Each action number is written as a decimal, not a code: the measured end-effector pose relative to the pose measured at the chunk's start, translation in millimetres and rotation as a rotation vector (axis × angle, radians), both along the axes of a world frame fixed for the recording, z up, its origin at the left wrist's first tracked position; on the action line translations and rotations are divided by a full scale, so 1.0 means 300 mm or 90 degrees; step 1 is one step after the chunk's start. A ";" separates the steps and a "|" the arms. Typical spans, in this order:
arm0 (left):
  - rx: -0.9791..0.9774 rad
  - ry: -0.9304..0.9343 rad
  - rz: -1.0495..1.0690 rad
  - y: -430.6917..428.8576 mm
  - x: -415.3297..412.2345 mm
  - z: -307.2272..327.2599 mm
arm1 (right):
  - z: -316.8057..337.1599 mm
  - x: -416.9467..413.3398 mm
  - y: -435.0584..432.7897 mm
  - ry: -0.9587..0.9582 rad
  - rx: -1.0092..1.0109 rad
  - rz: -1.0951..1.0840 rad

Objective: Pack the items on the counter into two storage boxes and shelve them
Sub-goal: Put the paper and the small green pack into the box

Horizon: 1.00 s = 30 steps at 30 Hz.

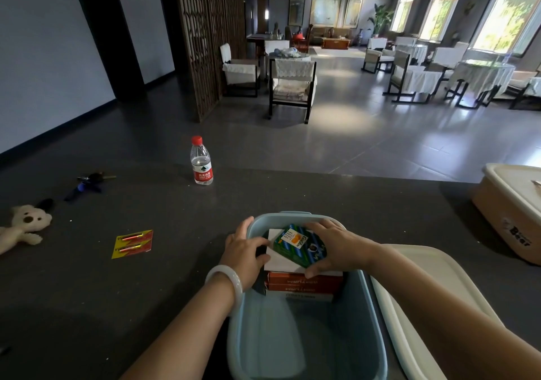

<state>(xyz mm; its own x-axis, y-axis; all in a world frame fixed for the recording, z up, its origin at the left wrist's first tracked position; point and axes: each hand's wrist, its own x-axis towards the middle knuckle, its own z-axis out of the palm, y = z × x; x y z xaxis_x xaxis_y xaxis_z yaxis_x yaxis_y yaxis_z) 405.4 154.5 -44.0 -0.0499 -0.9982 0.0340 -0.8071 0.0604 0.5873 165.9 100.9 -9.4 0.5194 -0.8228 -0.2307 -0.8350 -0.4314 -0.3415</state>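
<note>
Counter [292, 198], blue bin [363, 306] — right grip [336, 248] clasping box [295, 246]

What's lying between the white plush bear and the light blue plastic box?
A flat yellow card pack lies on the dark counter between the white plush bear and the light blue plastic box, in the head view.

Restaurant or hotel lounge seen from a dark counter [292, 192], cloth-covered tables [483, 72], draped chairs [292, 83], wooden lattice screen [205, 37], wall paintings [325, 9], tall windows [509, 13]
</note>
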 end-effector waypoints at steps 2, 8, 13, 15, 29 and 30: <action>0.002 -0.002 0.000 0.000 -0.004 0.002 | -0.006 -0.006 0.009 0.000 0.007 0.001; 0.003 -0.015 -0.002 0.000 -0.007 0.005 | 0.008 -0.007 0.027 0.008 0.016 -0.012; 0.011 -0.012 -0.001 0.002 -0.007 0.007 | 0.052 -0.008 0.018 0.048 0.095 0.025; 0.012 -0.012 -0.001 0.003 -0.007 0.007 | 0.064 -0.002 0.016 0.081 0.101 0.046; 0.018 0.003 -0.002 -0.002 -0.003 0.001 | 0.050 0.023 -0.001 0.083 0.027 0.091; 0.016 0.002 -0.002 -0.002 -0.002 0.001 | 0.040 0.020 0.001 0.064 0.014 0.071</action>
<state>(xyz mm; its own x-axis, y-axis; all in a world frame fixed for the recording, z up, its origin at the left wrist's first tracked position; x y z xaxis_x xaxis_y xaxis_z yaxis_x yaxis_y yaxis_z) 404.8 153.9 -43.8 -0.0527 -0.9986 0.0089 -0.8051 0.0478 0.5912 171.8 101.3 2.6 0.5806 -0.7558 -0.3026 -0.8128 -0.5167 -0.2690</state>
